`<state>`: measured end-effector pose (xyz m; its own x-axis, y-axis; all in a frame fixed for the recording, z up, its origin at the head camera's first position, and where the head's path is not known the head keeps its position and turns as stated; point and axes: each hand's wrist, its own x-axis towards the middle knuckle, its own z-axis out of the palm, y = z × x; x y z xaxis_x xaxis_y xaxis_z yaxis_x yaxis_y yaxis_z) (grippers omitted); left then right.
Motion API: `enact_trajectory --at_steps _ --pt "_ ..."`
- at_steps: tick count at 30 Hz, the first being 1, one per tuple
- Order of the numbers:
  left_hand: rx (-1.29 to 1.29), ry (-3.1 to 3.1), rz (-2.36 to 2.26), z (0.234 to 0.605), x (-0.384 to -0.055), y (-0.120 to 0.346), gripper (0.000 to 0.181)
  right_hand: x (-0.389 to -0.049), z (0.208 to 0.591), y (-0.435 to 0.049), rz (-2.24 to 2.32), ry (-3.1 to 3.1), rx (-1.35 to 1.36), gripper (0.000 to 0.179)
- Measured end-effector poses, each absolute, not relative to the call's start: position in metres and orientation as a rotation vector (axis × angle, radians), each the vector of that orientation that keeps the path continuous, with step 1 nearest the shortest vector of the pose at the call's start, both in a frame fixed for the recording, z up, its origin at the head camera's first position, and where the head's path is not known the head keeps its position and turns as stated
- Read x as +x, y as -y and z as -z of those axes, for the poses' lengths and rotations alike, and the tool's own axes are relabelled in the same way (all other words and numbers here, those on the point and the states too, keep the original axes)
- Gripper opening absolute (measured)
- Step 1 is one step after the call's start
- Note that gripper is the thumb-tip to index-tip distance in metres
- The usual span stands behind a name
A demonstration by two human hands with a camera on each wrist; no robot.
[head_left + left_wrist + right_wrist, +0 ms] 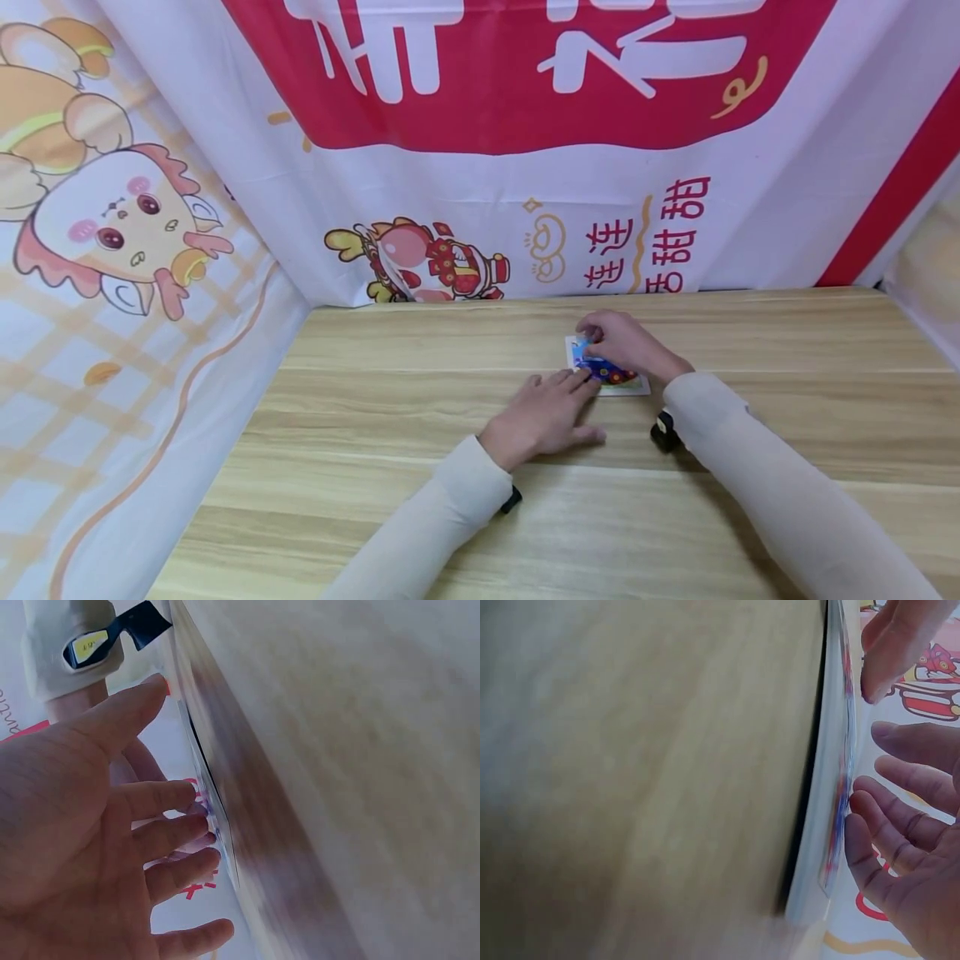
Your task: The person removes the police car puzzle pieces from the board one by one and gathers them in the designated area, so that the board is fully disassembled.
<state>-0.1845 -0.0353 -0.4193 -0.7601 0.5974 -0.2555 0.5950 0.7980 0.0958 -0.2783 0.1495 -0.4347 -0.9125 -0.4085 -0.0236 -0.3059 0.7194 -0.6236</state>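
A small flat picture board [617,375] with a white border and a blue, colourful picture lies near the far side of the table. My right hand [630,340] arches over its upper part, partly hiding the picture. In the right wrist view its bent fingers [862,847] rest at the printed face, thumb apart from them, and nothing shows between them. From the near left, my left hand [543,417] reaches the board's lower left edge with extended fingertips. The left wrist view shows those fingers [176,874] spread, their tips at the thin board.
The wood-grain table [360,467] stretches out around both hands. Behind it hangs a printed white and red cloth [480,192], and another patterned cloth [172,358] borders the left side. A black wrist strap [663,433] sits under the right sleeve.
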Motion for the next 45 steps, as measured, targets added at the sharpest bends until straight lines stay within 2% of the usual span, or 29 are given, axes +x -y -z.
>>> enact_trajectory --at_steps 18,45 --pt "0.900 -2.668 0.009 0.4187 -0.1825 0.0322 0.081 -0.2830 0.4449 -0.1426 0.972 -2.744 -0.546 0.032" --pt "0.874 -2.621 0.007 0.4177 -0.1871 0.0286 0.088 -0.2863 0.4376 -0.1424 0.897 -2.725 -0.581 0.027"
